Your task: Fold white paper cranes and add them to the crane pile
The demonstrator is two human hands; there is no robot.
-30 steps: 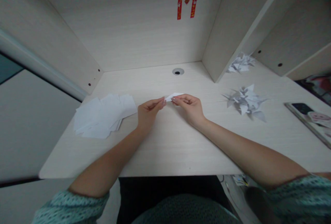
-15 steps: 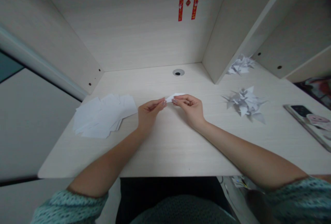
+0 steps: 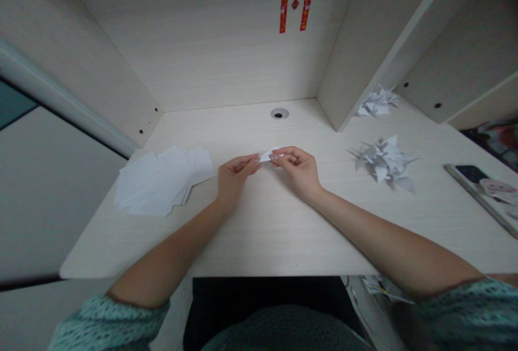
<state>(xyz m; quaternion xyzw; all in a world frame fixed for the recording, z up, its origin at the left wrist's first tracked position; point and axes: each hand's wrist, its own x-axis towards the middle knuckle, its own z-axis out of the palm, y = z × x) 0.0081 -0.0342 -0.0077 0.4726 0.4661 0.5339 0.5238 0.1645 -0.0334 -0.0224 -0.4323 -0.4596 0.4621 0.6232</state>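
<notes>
A small folded white paper (image 3: 265,155) is held between my two hands above the middle of the desk. My left hand (image 3: 236,177) pinches its left end between thumb and fingers. The right end is pinched by my right hand (image 3: 298,170), whose fingers hide part of the paper. Left of my hands lies a spread pile of white paper sheets (image 3: 157,181). A heap of folded white paper pieces with pointed tips (image 3: 386,161) rests to the right of my right hand.
Another heap of folded paper (image 3: 378,101) sits farther back, beside the upright divider panel (image 3: 364,43). A phone (image 3: 483,194) lies at the right. The desk (image 3: 259,243) has a round cable hole (image 3: 279,114) near its back wall.
The paper sticks out less above the fingers of my right hand, and its visible shape is narrower. My hands have barely shifted and keep their pinch.
</notes>
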